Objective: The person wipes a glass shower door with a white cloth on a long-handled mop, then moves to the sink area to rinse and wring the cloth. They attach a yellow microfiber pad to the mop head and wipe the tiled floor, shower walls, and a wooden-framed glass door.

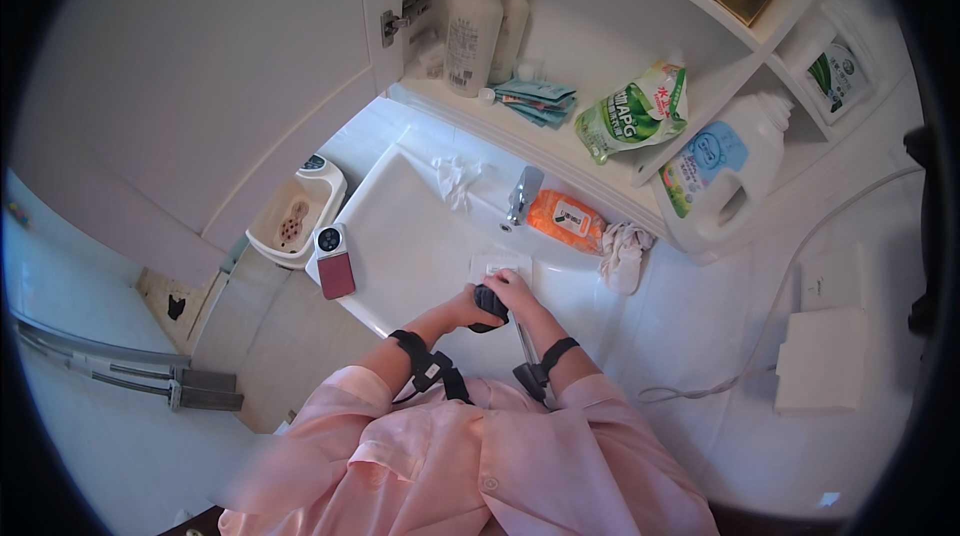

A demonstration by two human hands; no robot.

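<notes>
Over the near side of a white washbasin [409, 251], my left hand [465, 309] is closed around a small dark object [490, 303], whose kind I cannot tell. My right hand [512, 290] is at its upper right side, fingertips bent by a small white item [501, 269] that bears writing; whether they pinch it is unclear. A chrome faucet [525, 195] stands beyond my hands. To its right lie an orange soft pack [566, 221] and a crumpled pale cloth [624, 255]. A thin crumpled white piece [456, 180] rests on the basin's back rim.
An open cabinet door [225, 71] hangs at upper left. The cabinet holds pump bottles [474, 30], blue sachets [536, 97] and a green refill pouch [634, 112]. A large detergent bottle [720, 168] stands right. A phone [335, 264] lies on the left rim, beside a plastic tub [296, 217].
</notes>
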